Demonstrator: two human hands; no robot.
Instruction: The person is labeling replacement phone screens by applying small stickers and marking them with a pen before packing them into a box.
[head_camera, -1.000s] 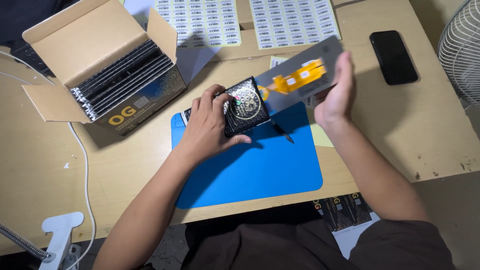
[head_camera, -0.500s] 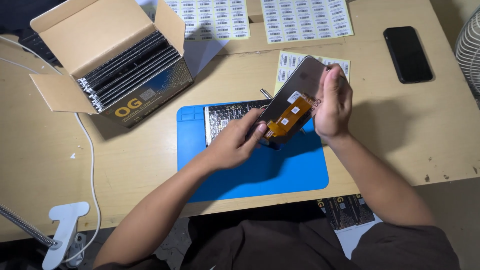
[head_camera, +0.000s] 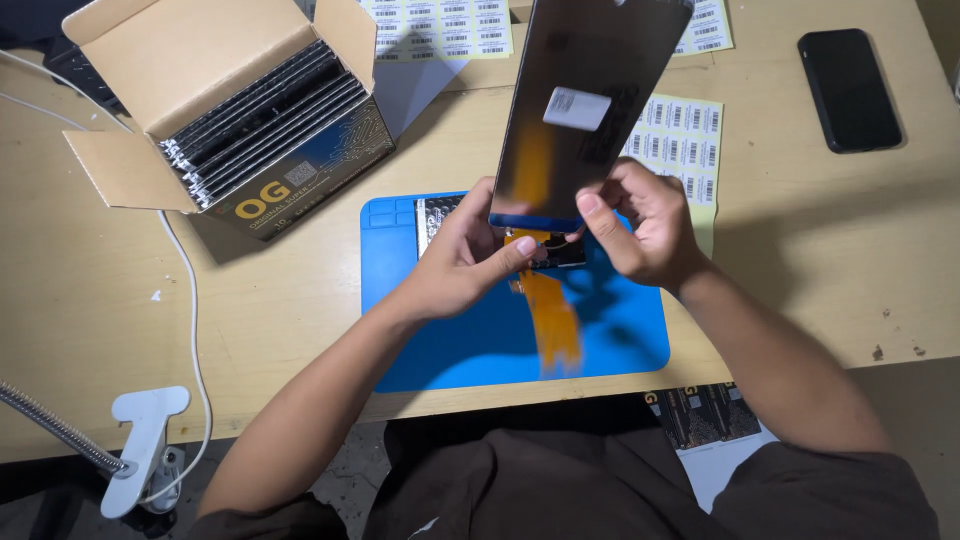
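Note:
Both my hands hold a dark phone screen panel (head_camera: 585, 110) upright over the blue work mat (head_camera: 620, 345). My left hand (head_camera: 462, 255) pinches its lower left corner with thumb and fingers. My right hand (head_camera: 645, 220) grips the lower right edge. A white sticker sits on the panel's back, and an orange flex cable (head_camera: 548, 315) hangs down from its lower end, blurred. A small black box (head_camera: 432, 212) lies on the mat behind my left hand, mostly hidden.
An open cardboard box (head_camera: 240, 110) with several dark flat packages stands at the back left. Sheets of printed labels (head_camera: 440, 25) lie at the far edge and under the panel. A black phone (head_camera: 848, 88) lies at right. A white clamp (head_camera: 145, 440) and cable sit at front left.
The panel has been lifted and turned upright toward the camera, its flex cable now hanging down. My left hand left the small black box and took the panel's lower corner.

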